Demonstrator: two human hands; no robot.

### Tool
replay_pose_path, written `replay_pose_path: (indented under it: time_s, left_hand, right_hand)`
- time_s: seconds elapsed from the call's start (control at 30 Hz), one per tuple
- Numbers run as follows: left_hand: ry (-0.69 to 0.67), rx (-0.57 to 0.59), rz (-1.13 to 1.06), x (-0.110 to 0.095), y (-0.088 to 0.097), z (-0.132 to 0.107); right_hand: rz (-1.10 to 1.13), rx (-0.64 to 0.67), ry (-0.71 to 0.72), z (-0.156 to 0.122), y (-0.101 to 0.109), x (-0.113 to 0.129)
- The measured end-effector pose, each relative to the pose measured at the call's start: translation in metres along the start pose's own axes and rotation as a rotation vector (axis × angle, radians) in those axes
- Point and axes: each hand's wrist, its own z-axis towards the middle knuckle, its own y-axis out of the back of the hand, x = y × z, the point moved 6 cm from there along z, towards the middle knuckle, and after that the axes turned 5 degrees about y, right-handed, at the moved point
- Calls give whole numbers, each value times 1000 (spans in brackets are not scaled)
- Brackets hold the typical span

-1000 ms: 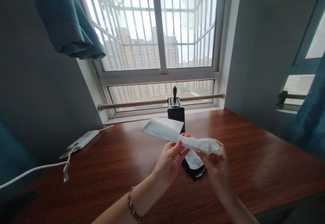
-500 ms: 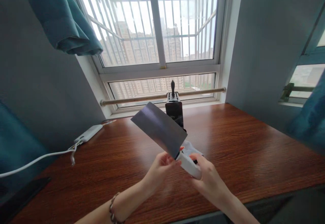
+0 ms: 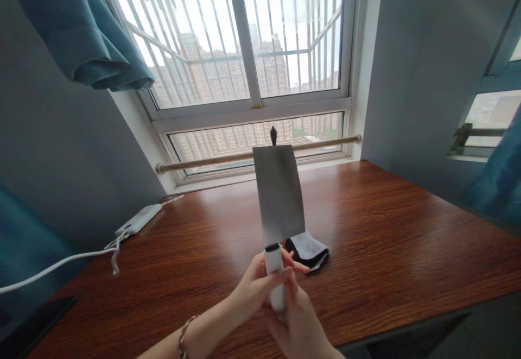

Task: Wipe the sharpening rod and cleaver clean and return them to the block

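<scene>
A cleaver with a broad, flat grey blade stands upright in front of me, blade up. Its thick white handle is wrapped by both hands. My left hand grips the upper part of the handle just below the blade, thumb across the front. My right hand closes around the lower part from the right, its fingers against the left thumb. Behind the hands lies a folded grey and black cloth, partly covered by the blade and fingers.
The brown wooden tabletop reaches to the barred window. A stand's dark knob pokes up behind the blade, which hides the rest. At left are a white power strip with its cable and a dark flat object.
The cleaver has turned from leaning left to nearly upright, now covering the stand. Both hands have come closer together on the handle, uncovering more of the cloth. The view has shifted slightly.
</scene>
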Motion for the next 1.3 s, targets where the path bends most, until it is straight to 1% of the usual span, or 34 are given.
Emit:
replay_pose_path:
  time_s: [0.07,0.1,0.13,0.17,0.2,0.23,0.27,0.3,0.33,0.43,0.47,0.53,0.6,0.63,0.7,0.77,0.83,0.9,0.93,0.97,1.0,1.03,1.07,1.1,1.13,1.2,1.23,1.27,1.3]
  left_hand:
    - [94,-2,-47,4,17,-1]
    - [157,4,-85,8,25,-3]
    - [204,11,-114,12,33,-5]
    - [239,23,-140,14,40,-8]
    - [273,41,-162,18,45,-10]
    - [306,59,-185,21,49,-11]
    - [342,78,-209,25,53,-12]
    - [379,98,-232,29,55,-12]
    - [410,117,-251,33,57,-11]
    - [471,173,-295,44,63,-3]
    - [487,193,-309,48,65,0]
    - [518,232,-338,54,70,6]
    - [547,272,-366,59,73,12]
    - [562,293,-378,62,74,15]
    - [595,340,-398,68,73,20]
    - [627,392,-410,76,70,26]
    - [658,445,-414,84,66,31]
    - [687,483,-414,90,62,34]
    - [701,498,-414,92,61,34]
    - [716,510,-414,93,60,34]
    - [727,516,-416,94,59,34]
    - [736,519,-417,95,59,34]
    - [744,519,-417,95,59,33]
    - [753,518,-414,95,59,33]
    - [761,516,-409,96,60,33]
    - [778,513,-394,99,61,32]
    - [785,512,-385,100,62,33]
    - [788,508,-379,101,63,33]
    - [787,502,-376,102,64,34]
  right_hand:
    - [-21,221,40,-6,6,-5]
    - [-76,260,14,-7,17,-12]
    - [-173,236,-5,-5,32,-19]
    - [-292,178,-23,-2,50,-28]
    - [-419,133,-7,4,66,-34]
    - [-467,106,0,11,78,-42]
    - [-494,104,11,19,85,-49]
    - [-513,126,33,27,87,-56]
    - [-528,171,65,35,85,-62]
    - [-564,301,149,50,68,-74]
    - [-583,321,162,51,62,-78]
    - [-630,319,161,50,57,-83]
    - [-680,272,131,45,62,-90]
    - [-701,239,112,42,68,-94]
    - [-731,152,68,38,88,-103]
    - [-751,25,16,36,118,-110]
    - [-774,-158,-48,36,156,-110]
    - [-807,-361,-87,35,187,-101]
    - [-815,-426,-80,34,195,-92]
    - [-816,-454,-55,35,196,-83]
    - [-812,-438,-13,36,190,-72]
    - [-801,-377,36,38,177,-62]
    - [-786,-251,106,40,156,-54]
    - [-766,-50,205,41,129,-46]
    - [-749,103,260,40,104,-41]
    - [-731,330,325,38,67,-37]
    - [-732,405,350,37,56,-38]
    - [-732,459,369,39,51,-41]
    - [-736,490,377,42,51,-45]
